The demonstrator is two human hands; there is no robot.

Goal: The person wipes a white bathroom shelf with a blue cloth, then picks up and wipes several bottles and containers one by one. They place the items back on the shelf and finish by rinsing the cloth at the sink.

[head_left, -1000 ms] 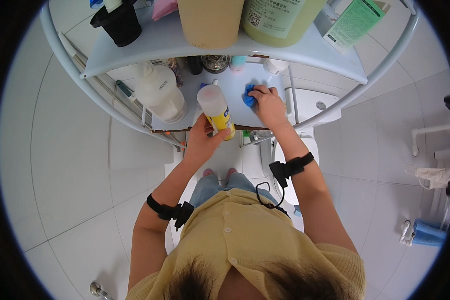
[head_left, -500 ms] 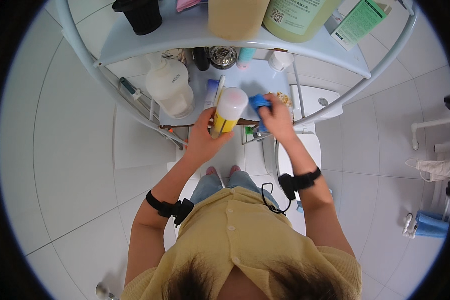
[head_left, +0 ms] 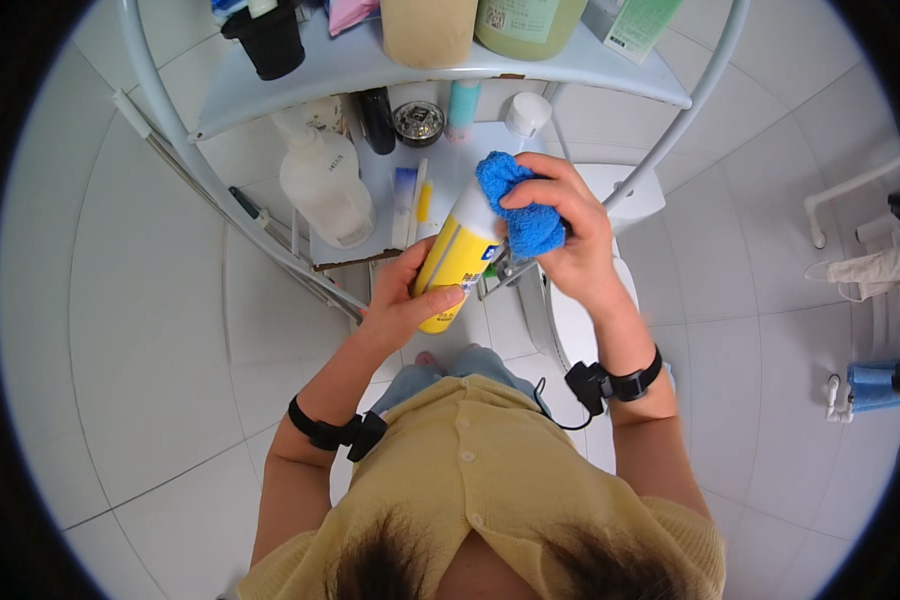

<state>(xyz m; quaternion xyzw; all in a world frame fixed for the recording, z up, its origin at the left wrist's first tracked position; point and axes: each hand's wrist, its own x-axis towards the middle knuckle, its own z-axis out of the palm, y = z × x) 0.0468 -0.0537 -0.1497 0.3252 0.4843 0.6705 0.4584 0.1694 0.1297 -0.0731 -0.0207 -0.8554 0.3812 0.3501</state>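
My left hand (head_left: 402, 302) is wrapped round the lower part of a yellow spray can (head_left: 454, 268) with a white cap. The can is tilted, its top leaning up and to the right. In my right hand (head_left: 576, 228) is a bunched blue cloth (head_left: 526, 222), pressed against the can's capped end. Both hands are in front of the lower shelf (head_left: 385, 165). A white pump bottle (head_left: 322, 190), a purple-and-white tube (head_left: 404, 205) and a thin yellow item (head_left: 425, 202) are on that shelf, left of the can.
Further back on the lower shelf are a black bottle (head_left: 376, 122), a round ornate tin (head_left: 418, 123), a teal bottle (head_left: 463, 106) and a white jar (head_left: 528, 115). The upper shelf (head_left: 340, 80) carries large bottles and a black cup (head_left: 267, 42). A toilet (head_left: 625, 195) stands at the right.
The can has come nearer me and turned from upright-looking to tilted, showing its yellow side. My right hand has brought the blue cloth from beside the can onto its cap.
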